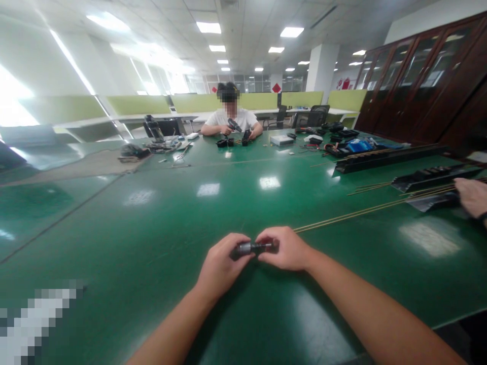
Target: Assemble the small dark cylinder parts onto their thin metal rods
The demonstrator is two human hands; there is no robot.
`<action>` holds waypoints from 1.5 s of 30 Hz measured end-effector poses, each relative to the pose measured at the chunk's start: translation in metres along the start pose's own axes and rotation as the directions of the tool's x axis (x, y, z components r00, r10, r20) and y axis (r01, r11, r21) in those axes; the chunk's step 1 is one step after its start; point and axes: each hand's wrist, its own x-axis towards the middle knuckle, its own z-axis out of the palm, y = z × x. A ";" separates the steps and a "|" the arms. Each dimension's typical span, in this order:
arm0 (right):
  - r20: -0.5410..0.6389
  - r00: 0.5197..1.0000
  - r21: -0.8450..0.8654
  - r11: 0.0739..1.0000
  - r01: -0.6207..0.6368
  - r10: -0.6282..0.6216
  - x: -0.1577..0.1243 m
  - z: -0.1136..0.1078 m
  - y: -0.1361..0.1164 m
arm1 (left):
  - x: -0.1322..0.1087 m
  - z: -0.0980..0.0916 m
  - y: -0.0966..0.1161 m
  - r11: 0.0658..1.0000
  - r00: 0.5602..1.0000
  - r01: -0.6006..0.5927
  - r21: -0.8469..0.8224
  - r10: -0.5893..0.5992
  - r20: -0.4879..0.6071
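Observation:
Over the green table, both my hands meet around a dark cylindrical piece with a silver collar (245, 248). My left hand (217, 264) is wrapped around its left end, thumb and fingers closed. With curled fingers, my right hand (286, 247) grips the narrower black part (262, 248), which ends in a dark reddish tip. The piece lies about level, partly hidden by my fingers, and I cannot tell its exact kind. Long thin brass-coloured rods (350, 215) run rightward on the table from behind my right hand.
Across the green table (171, 213) sits a person (230, 119) holding a power drill (234, 125). Another person's hand (472, 196) rests at the right by black channels (388, 159) and rods. A white box (282, 140), blue item (358, 146) and tools lie farther back.

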 end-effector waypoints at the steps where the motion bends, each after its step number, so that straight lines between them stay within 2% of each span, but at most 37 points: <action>1: -0.004 1.000 -0.001 1.000 0.013 -0.013 0.000 0.000 -0.001 | 0.000 0.000 0.001 1.000 1.000 0.004 -0.005 -0.004 0.000; 7: -0.017 0.998 -0.019 0.998 0.058 -0.058 0.000 0.001 -0.005 | 0.000 0.002 0.003 0.999 1.000 0.008 -0.038 -0.007 0.021; 45: -0.014 1.000 -0.033 0.999 -0.019 0.018 0.002 0.005 -0.005 | -0.002 0.003 0.007 0.999 1.000 0.005 -0.048 -0.005 0.000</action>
